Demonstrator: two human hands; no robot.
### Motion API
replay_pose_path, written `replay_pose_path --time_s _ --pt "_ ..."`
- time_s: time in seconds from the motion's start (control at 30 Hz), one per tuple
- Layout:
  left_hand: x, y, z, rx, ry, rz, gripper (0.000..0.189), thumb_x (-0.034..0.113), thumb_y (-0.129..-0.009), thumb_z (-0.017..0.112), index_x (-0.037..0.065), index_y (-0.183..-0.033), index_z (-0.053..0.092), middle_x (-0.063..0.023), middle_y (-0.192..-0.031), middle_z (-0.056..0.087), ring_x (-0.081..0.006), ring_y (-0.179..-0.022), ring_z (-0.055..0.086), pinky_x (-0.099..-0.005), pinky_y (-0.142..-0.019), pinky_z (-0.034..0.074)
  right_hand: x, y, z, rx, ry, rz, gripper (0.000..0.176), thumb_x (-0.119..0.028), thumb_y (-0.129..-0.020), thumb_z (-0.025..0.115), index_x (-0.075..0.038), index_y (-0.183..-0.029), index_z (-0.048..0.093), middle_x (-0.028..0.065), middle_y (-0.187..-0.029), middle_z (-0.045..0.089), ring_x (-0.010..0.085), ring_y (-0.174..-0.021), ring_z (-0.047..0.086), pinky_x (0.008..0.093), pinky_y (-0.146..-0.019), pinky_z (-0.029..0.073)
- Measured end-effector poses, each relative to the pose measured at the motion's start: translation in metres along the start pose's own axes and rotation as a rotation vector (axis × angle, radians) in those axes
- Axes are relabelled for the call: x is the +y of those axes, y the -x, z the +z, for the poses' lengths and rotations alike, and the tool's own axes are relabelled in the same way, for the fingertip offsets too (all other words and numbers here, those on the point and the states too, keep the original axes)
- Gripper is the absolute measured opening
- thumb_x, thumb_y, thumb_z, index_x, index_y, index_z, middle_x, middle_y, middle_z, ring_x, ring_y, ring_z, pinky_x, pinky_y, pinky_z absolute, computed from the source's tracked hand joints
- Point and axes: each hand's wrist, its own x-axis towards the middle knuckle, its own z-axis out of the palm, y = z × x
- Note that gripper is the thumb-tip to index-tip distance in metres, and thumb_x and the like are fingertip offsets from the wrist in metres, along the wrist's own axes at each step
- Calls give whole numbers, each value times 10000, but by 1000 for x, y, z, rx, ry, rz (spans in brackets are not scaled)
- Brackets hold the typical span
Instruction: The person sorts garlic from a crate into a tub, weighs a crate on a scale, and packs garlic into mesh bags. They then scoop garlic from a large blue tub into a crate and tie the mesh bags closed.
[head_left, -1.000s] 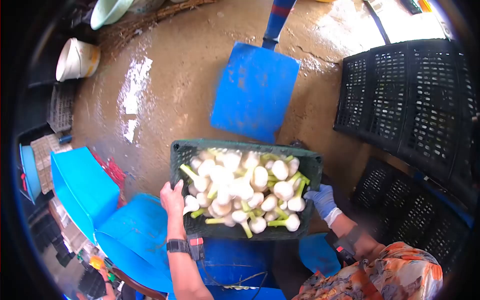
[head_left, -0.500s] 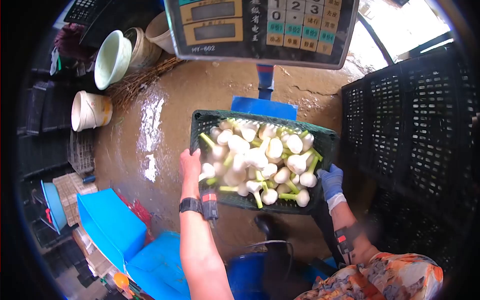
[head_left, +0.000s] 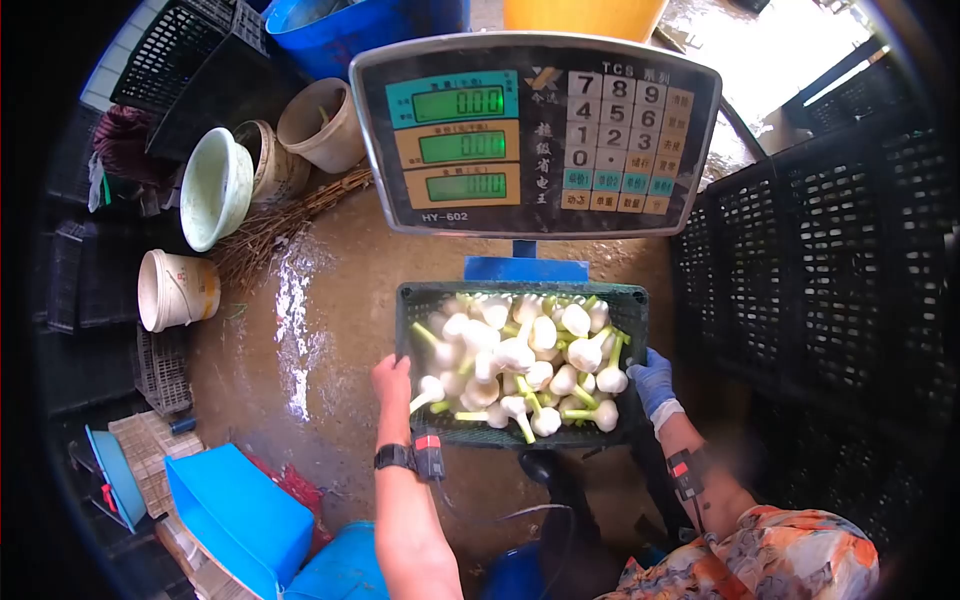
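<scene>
A dark green plastic crate (head_left: pixel 530 288) full of white garlic bulbs (head_left: pixel 513 356) with short green stems is in front of me. My left hand (head_left: pixel 391 380), bare, grips the crate's left side, its fingers partly hidden by the rim. On the right side, my right hand (head_left: pixel 655 382) in a blue glove holds the crate's edge. Just beyond the crate stands a weighing scale, its blue base (head_left: pixel 525 269) partly covered. Above it the display panel (head_left: pixel 535 135) shows green digits that look like zeros. Whether the crate rests on the scale's platform cannot be seen.
Stacked black crates (head_left: pixel 800 230) line the right side. At left are a pale green basin (head_left: pixel 217 190), a white bucket (head_left: pixel 178 290) and a bundle of twigs (head_left: pixel 300 215). A blue tub (head_left: pixel 240 515) lies at lower left. The brown floor (head_left: pixel 340 300) is wet.
The view has tilted up, showing the whole display, whose windows now look lit green. The crate sits straighter, squared with the scale. Both hands keep their hold.
</scene>
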Motion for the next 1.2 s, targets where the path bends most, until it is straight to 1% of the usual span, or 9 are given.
replay_pose_path --time_s 0.03,0.1,0.2,0.3,0.43,0.53,0.77,0.9,1.2 --pt "-2 9 -6 3 238 97 278 186 -818 621 -54 -959 631 -175 -891 670 -267 -789 634 -399 -698 461 -3 6 -3 -19 -35 36 313 55 -732 618 8 -1041 607 40 -872 631 122 -765 582 268 -671 471" --pt "-54 22 -1 261 131 234 334 153 -839 613 -88 -1067 580 -156 -985 662 -232 -860 624 -360 -782 471 3 17 -14 -27 -69 71 374 53 -735 634 16 -1104 581 63 -939 638 139 -824 598 268 -723 484" --pt "-74 109 -24 214 199 52 330 128 -832 639 -80 -1080 580 -152 -992 654 -214 -899 612 -340 -815 472 19 40 -40 151 243 -88 509 -57 -724 717 29 -1187 525 110 -1021 637 168 -927 589 290 -812 472" --pt "-140 208 -23 97 259 -154 204 120 -823 653 -28 -958 620 -85 -843 630 -174 -767 566 -331 -734 472 -2 78 -73 39 122 168 526 -88 -709 754 37 -1176 546 135 -1073 637 204 -1012 587 299 -882 453" --pt "-177 343 -37 -219 289 -553 103 75 -760 668 2 -833 671 -41 -766 644 -136 -726 580 -301 -693 480 5 126 -106 -59 191 221 376 -98 -718 755 30 -1046 620 95 -953 648 188 -855 605 303 -785 485" --pt "-194 400 -48 -459 145 -699 213 128 -782 689 -4 -949 687 -60 -790 665 -140 -726 602 -289 -687 490 -6 153 -121 -135 122 393 218 -31 -740 719 -8 -936 629 58 -796 642 158 -692 617 267 -608 495" --pt "-185 411 -88 -411 267 -740 120 99 -816 650 20 -905 673 -48 -754 644 -109 -665 589 -248 -548 454 -30 191 -124 -166 107 418 101 -56 -754 694 -60 -842 644 37 -724 636 130 -594 580 240 -531 444" --pt "-184 403 -106 -351 376 -732 198 100 -832 627 23 -1014 617 -54 -856 651 -151 -728 630 -244 -551 482 -34 199 -121 -189 52 351 53 -64 -788 657 -22 -811 634 62 -702 628 150 -574 591 281 -516 480" --pt "-173 403 -103 -306 521 -719 152 83 -802 634 47 -950 645 -36 -766 637 -125 -646 600 -251 -510 466 -73 206 -114 -136 40 393 260 -180 -860 632 -20 -667 563 90 -544 561 192 -423 544 318 -409 461"
